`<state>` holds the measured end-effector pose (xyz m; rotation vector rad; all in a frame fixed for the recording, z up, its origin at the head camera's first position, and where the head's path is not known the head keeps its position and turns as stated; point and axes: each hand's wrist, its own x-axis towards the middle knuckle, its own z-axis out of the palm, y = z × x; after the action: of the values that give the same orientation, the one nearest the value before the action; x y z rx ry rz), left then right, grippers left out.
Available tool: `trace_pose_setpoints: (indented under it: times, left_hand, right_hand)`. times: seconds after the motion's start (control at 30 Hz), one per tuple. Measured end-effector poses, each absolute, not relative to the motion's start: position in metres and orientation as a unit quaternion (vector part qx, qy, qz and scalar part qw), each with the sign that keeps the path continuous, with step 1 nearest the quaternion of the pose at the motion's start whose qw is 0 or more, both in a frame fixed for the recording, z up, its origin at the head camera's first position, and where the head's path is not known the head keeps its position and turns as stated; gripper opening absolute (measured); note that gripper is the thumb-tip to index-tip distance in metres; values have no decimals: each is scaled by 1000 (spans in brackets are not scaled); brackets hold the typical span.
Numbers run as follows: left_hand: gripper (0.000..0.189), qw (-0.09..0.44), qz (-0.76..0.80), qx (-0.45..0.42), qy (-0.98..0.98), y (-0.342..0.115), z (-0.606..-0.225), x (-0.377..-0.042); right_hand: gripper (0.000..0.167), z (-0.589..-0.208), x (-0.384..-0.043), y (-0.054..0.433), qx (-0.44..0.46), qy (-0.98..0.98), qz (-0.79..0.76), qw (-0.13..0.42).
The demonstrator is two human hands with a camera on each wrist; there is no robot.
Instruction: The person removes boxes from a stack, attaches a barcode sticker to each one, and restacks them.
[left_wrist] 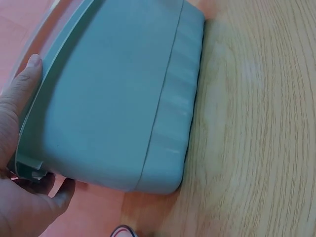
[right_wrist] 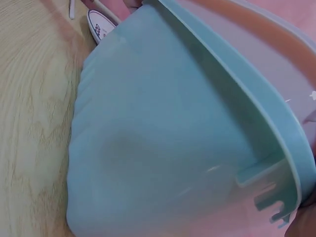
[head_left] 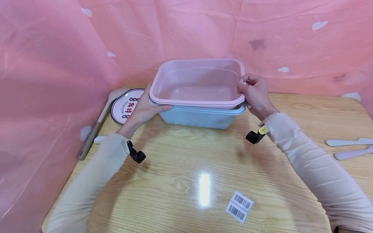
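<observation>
A pink rectangular basin (head_left: 201,81) sits inside a light blue basin (head_left: 198,118) of similar shape at the back of the table. My left hand (head_left: 145,108) grips the blue basin's left end. In the left wrist view, its thumb lies along the blue rim and its fingers curl beneath. At the other end, my right hand (head_left: 256,94) pinches the pink basin's right rim between thumb and fingers. The pink rim stands slightly above the blue one at the front right. The right wrist view shows mostly the blue basin's side (right_wrist: 148,123), with the hand largely hidden at the edge.
A round white plate with a dark rim and red lettering (head_left: 120,108) lies left of the basins, beside a long-handled utensil (head_left: 100,119). Two pale knife-like utensils (head_left: 349,142) rest at the right. Near the front lies a barcode label (head_left: 239,206). Pink curtain (head_left: 198,29) hangs behind.
</observation>
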<state>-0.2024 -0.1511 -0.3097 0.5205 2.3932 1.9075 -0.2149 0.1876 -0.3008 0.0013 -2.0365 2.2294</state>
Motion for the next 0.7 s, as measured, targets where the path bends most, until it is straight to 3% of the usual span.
trace_pose_setpoints:
  times: [0.3,0.7]
  left_hand:
    - [90,19,590,155,792,-148,-308,-196]
    - [110,45,546,102,830,-144,-304,-196]
  right_hand:
    - [25,-291,-214,189,11,-613,786,81]
    - [27,-259,-204,199,21,-528,842,107]
